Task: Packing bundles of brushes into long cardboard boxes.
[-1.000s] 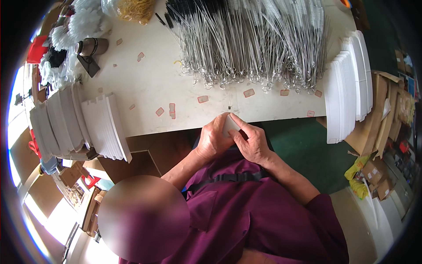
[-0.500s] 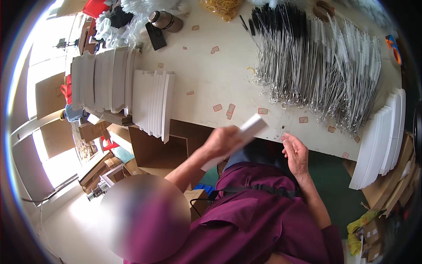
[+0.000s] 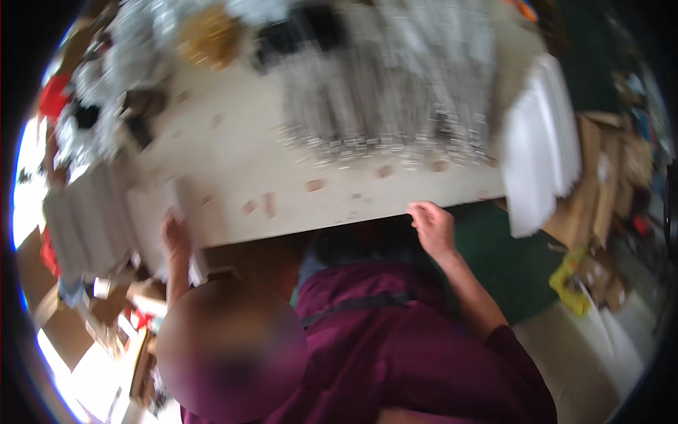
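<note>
At the near left of the table, my left hand point(image 3: 175, 237) is closed on a narrow white box point(image 3: 192, 226) at the right end of a row of upright white boxes point(image 3: 92, 219). Blur hides the exact finger contact. My right hand point(image 3: 432, 230) hovers by the table's front edge, its fingers loosely bent, and I see nothing in it. Beyond it on the table lies a wide pile of wire-handled brushes point(image 3: 388, 92), some with black bristles point(image 3: 304, 35), others pale, their looped ends toward me.
More white boxes point(image 3: 540, 141) stand stacked at the table's right end, beside brown cardboard point(image 3: 597, 177). A bag of yellow bands point(image 3: 210, 35), clear plastic bags point(image 3: 134, 42) and a dark flask point(image 3: 145, 102) are at the far left. Small reddish labels point(image 3: 315, 185) dot the tabletop point(image 3: 240, 155).
My left hand has carried the white box from in front of me leftward to the row of boxes. My right hand stays near the table edge. The whole view has turned and shifted.
</note>
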Available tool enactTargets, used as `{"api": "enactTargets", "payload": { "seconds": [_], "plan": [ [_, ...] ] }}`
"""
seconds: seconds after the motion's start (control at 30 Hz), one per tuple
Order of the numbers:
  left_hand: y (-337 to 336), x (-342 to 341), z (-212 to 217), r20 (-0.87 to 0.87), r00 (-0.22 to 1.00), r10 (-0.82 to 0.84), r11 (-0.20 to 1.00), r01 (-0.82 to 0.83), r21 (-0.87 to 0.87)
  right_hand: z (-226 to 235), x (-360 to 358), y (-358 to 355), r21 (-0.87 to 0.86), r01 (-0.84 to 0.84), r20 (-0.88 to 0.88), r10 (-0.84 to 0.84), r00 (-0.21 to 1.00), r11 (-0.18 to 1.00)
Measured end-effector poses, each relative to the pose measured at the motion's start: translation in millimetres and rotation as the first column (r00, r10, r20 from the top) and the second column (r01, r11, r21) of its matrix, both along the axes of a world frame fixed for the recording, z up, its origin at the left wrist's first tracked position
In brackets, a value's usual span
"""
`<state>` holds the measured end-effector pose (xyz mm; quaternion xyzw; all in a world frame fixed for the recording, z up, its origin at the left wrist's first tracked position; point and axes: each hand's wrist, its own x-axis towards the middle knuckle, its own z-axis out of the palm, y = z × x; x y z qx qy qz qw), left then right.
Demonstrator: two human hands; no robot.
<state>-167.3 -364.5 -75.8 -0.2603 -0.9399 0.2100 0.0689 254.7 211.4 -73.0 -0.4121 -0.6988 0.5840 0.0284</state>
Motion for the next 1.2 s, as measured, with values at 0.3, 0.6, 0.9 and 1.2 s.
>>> {"api": "enactTargets", "payload": {
  "seconds": [0.3,0.6,0.9,1.2],
  "plan": [
    [244.0,112.5,15.3,0.576,0.801,-0.163,0.915,-0.097,0.393,22.2,127.3,156.3,0.836,-0.225,0.446,-0.380,0.811,0.500],
    [361.1,192.1,23.5,0.731,0.547,-0.407,0.862,-0.033,0.505,6.2,177.7,193.3,0.812,-0.380,0.538,-0.313,0.783,0.444],
    [403.0,202.2,33.2,0.764,0.485,-0.425,0.877,0.013,0.480,2.0,182.7,193.4,0.840,-0.359,0.492,-0.295,0.819,0.406],
    [412.4,215.7,30.9,0.784,0.440,-0.438,0.879,0.025,0.477,14.3,189.6,202.7,0.878,-0.340,0.443,-0.307,0.842,0.337]
  ]
}}
